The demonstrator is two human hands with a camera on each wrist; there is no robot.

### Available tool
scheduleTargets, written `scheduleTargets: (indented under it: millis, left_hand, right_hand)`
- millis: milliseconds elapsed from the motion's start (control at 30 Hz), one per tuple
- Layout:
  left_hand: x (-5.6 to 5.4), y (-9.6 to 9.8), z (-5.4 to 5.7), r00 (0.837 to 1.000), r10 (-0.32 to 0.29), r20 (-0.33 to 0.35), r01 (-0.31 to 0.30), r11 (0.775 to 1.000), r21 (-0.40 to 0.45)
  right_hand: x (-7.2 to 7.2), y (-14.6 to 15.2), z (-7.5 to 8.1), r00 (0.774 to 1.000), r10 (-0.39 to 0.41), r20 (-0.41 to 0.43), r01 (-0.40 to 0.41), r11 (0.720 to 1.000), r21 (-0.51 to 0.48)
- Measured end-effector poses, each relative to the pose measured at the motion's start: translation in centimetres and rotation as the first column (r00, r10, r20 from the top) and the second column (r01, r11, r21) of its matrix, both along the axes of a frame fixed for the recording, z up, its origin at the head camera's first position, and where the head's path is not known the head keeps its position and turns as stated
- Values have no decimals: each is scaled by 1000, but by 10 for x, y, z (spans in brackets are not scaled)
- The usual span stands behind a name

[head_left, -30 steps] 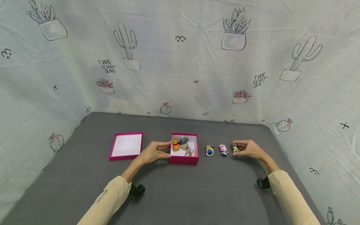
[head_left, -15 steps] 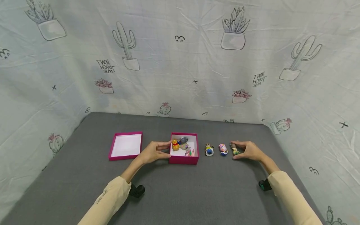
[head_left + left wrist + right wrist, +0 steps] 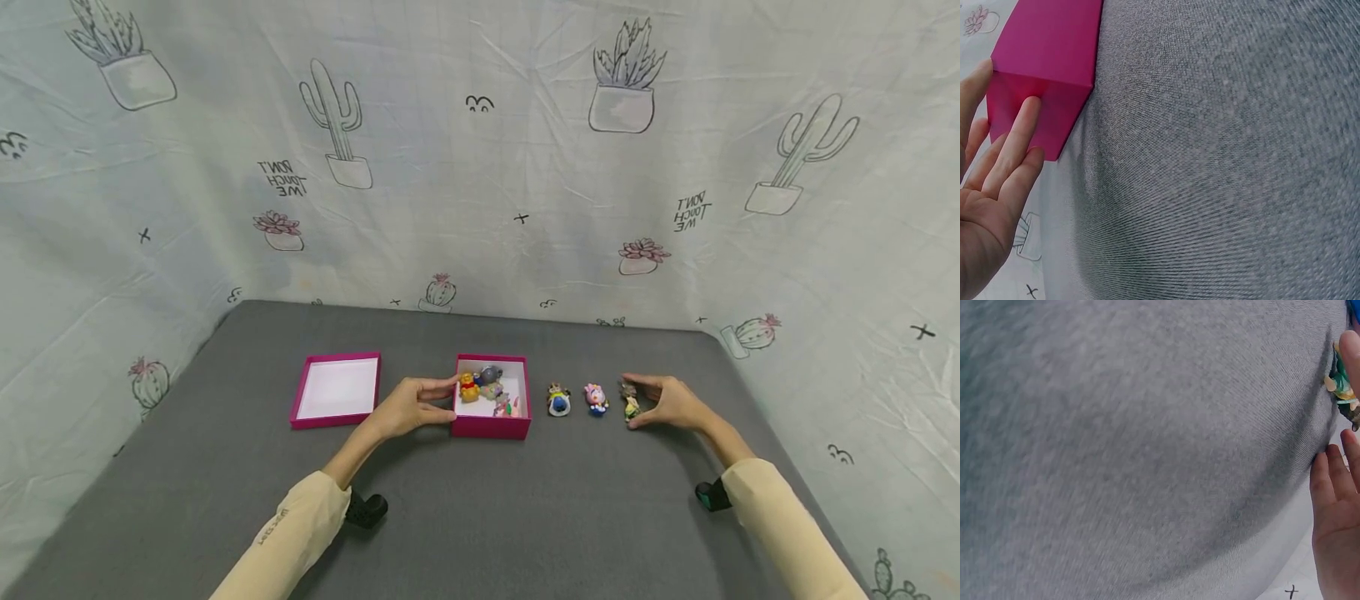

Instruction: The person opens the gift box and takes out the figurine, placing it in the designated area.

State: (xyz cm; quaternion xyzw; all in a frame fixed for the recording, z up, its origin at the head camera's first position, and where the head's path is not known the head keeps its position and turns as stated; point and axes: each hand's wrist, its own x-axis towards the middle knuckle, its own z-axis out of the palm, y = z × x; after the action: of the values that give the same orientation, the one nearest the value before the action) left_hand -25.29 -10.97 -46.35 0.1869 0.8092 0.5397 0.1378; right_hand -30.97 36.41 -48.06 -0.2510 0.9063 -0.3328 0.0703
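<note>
left hand (image 3: pixel 408 408) fingers apart, touching magenta box (image 3: pixel 491 427) with Pooh figurine (image 3: pixel 469 389), right hand (image 3: pixel 672 402) parted around small figurine (image 3: pixel 631 403), cactus-print cloth (image 3: pixel 420 208) reading reversed "DON'T TOUCH", sleeve lettering (image 3: pixel 272 527) illegible

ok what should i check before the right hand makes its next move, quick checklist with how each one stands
1. Pink box open: ok, its lid lies apart on the left.
2. Box steadied: ok, the left hand touches its left side.
3. Room in the box: ok, bare white floor shows near the yellow bear and the others.
4. Right hand has a firm hold on the rightmost figurine: cannot tell; it surrounds the figurine, but firm contact isn't clear.
5. Nothing between that figurine and the box: not ok, the blue-bodied figurine and the pink-and-white figurine are there.
</note>
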Motion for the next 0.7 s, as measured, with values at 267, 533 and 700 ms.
scheduleTargets:
  millis: [267, 533, 700]
  left_hand:
    - [0, 1, 1, 1000, 6, 9, -6, 1000, 8]
    - [1, 1, 2, 1000, 6, 17, -6, 1000, 6]
    - [0, 1, 2, 1000, 5, 9, -6, 1000, 4]
  right_hand:
    - [1, 2, 1, 999, 18, 32, -18, 1000, -25]
    - [2, 0, 25, 998, 10, 68, -3, 994, -110]
    - [-4, -2, 40, 982, 48, 182, 35, 903, -428]
